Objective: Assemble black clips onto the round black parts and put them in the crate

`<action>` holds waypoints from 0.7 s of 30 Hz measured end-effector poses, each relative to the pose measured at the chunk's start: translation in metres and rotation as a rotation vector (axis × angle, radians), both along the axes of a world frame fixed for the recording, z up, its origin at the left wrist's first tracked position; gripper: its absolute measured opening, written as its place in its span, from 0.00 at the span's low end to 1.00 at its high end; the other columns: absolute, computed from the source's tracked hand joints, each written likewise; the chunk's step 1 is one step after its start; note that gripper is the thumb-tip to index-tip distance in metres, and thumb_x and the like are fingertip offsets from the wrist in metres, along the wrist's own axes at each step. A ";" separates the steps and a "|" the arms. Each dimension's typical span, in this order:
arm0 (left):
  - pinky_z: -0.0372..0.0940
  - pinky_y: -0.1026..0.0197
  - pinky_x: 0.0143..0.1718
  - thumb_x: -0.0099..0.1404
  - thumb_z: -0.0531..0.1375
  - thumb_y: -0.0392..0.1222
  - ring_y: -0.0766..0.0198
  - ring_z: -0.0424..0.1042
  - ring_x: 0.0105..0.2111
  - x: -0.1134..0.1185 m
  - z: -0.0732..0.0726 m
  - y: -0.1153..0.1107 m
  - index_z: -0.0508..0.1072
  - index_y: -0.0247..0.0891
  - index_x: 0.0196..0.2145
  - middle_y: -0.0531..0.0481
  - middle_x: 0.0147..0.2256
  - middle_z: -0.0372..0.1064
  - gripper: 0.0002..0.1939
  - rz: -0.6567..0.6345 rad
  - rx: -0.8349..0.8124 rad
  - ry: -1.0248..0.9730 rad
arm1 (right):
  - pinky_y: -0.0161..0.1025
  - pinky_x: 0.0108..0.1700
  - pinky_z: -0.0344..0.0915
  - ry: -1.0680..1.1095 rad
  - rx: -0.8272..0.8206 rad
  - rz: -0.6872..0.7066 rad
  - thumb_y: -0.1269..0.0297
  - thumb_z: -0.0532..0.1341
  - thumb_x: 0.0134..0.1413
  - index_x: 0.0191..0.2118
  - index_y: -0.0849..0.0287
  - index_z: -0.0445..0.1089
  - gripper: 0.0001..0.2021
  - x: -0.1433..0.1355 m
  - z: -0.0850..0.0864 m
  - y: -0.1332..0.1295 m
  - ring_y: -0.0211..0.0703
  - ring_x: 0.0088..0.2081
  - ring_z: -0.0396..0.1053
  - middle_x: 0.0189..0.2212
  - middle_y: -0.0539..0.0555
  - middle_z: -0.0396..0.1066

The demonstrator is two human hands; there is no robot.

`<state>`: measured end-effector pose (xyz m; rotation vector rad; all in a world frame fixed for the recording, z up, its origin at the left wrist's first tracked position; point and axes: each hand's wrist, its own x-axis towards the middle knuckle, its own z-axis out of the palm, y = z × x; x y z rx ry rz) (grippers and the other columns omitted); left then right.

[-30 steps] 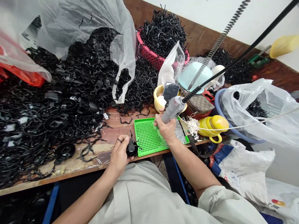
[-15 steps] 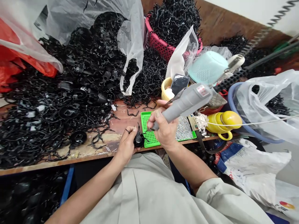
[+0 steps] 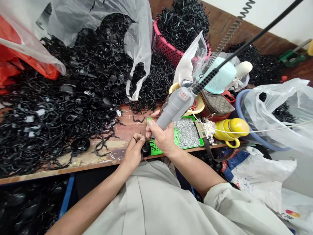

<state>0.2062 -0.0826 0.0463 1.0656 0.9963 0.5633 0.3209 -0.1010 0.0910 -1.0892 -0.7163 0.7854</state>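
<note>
My right hand (image 3: 162,138) is wrapped round the lower end of a grey electric screwdriver (image 3: 176,105), which leans up to the right on its cable. Its tip points down toward my left hand and is hidden by my fingers. My left hand (image 3: 134,148) pinches a small round black plastic part (image 3: 146,149) at the table's front edge. Beneath and beside my right hand lies a green perforated tray (image 3: 156,149), with many tiny silvery screws (image 3: 189,133) in its right part.
Loose black plastic pieces (image 3: 97,65) heap over the left and back. Behind stands a pink basket (image 3: 168,49) piled with black strips. To the right are a yellow cup (image 3: 226,129), a patterned pouch (image 3: 216,102) and a blue tub (image 3: 241,101) lined with clear plastic. A coiled cord (image 3: 230,34) hangs above.
My right hand has moved left and slightly down with the screwdriver, bringing it closer to the black part. The screwdriver stands more upright. My left hand has barely moved.
</note>
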 end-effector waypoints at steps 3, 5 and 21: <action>0.54 0.69 0.13 0.59 0.59 0.50 0.70 0.59 0.19 0.002 0.004 0.000 0.62 0.42 0.32 0.57 0.24 0.57 0.11 0.001 -0.061 0.012 | 0.31 0.19 0.63 -0.018 -0.007 0.000 0.56 0.65 0.52 0.49 0.56 0.63 0.20 0.018 0.005 -0.002 0.32 0.16 0.64 0.21 0.42 0.68; 0.52 0.70 0.12 0.59 0.58 0.49 0.70 0.60 0.17 0.003 0.006 0.000 0.61 0.43 0.33 0.59 0.24 0.57 0.10 0.012 -0.113 0.015 | 0.31 0.19 0.63 -0.081 -0.013 -0.079 0.56 0.65 0.53 0.51 0.57 0.63 0.22 0.037 0.005 -0.003 0.32 0.16 0.64 0.21 0.43 0.68; 0.54 0.73 0.14 0.52 0.68 0.49 0.74 0.62 0.17 -0.002 0.007 0.005 0.62 0.42 0.37 0.60 0.27 0.61 0.22 -0.055 -0.179 -0.056 | 0.32 0.24 0.66 -0.291 -0.083 -0.333 0.61 0.65 0.50 0.41 0.57 0.63 0.13 0.082 -0.037 0.002 0.32 0.18 0.67 0.21 0.43 0.69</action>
